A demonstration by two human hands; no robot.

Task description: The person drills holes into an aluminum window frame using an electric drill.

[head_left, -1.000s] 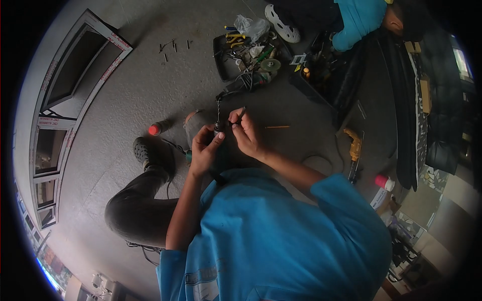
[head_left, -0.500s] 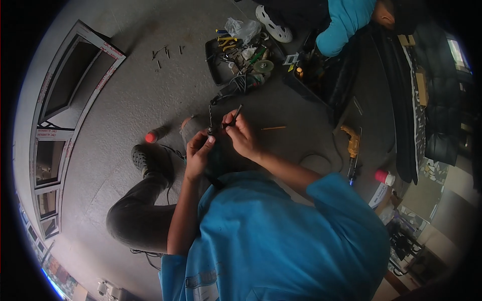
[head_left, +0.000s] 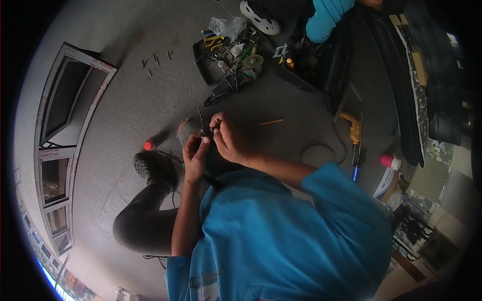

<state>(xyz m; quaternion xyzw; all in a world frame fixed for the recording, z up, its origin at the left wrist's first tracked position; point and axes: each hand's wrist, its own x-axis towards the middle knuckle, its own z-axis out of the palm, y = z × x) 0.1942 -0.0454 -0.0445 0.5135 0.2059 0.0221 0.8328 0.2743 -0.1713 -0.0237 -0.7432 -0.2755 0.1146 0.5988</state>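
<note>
Key no longer juts up — right hand pinches it against the chuck, which left hand grips below the upright bit. Tightening looks under way.

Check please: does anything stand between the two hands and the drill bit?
Nothing visible does. The left hand grips the chuck just under the drill bit, and the right hand touches the same spot from the side.

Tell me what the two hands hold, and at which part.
A drill, at its front end just below the bit: the left hand wraps it, the right hand pinches it from the side.
</note>
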